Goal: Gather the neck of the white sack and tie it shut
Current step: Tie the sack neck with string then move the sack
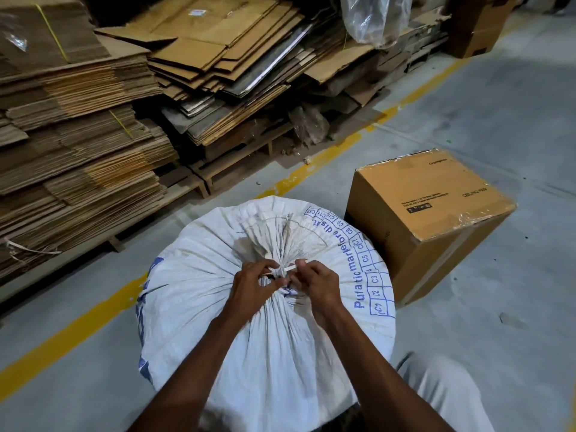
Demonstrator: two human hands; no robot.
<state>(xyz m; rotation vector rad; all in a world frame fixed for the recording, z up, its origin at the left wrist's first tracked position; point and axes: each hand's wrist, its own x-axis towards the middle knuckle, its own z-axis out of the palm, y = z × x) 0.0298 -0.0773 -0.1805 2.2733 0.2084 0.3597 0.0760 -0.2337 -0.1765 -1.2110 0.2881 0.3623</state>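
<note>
Working the knot: left hand [251,283] and right hand [316,280], fingers curled, pinch the pale tie [293,268] at the gathered neck [280,255] of the white sack [265,353], full on the floor [498,353] beside a cardboard box [430,198]. Weave looks soft and slippery, load probably heavy; grip just under the bunch.

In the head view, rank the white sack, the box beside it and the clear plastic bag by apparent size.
1. sack, nearest the camera, which flatters it
2. box
3. plastic bag, farthest and cut off by the frame, so its true size is unsure
</note>
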